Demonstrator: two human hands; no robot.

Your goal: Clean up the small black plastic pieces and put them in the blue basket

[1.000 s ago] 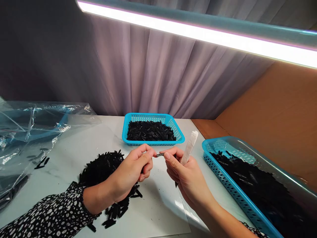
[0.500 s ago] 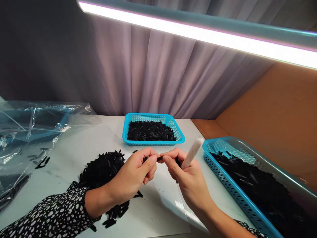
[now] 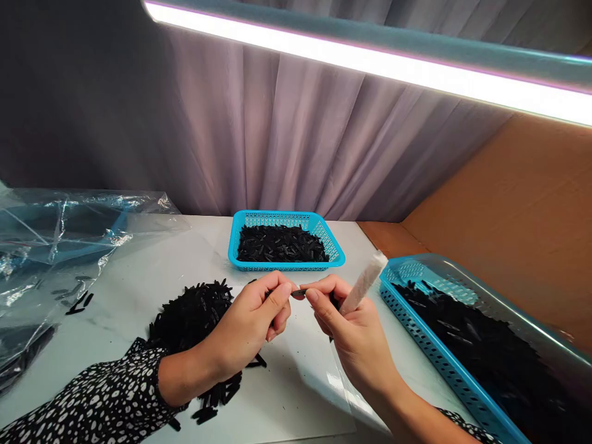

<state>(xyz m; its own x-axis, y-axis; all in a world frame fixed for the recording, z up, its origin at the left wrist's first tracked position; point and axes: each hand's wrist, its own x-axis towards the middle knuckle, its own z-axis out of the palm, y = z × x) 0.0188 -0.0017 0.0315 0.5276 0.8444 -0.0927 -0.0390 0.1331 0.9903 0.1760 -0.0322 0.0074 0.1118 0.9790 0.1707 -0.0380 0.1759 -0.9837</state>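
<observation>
Part (image 3: 298,291) mostly hidden between fingertips (image 3: 309,295)

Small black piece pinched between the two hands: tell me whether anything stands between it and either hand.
Nothing visible does. The small black piece is pinched directly by the left hand and the right hand, which also holds a whitish stick clear of the pinch.

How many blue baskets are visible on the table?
2. One small blue basket sits at the back centre, beyond the hands. One larger blue basket lies at the right, partly cut by the picture's edge.
</observation>
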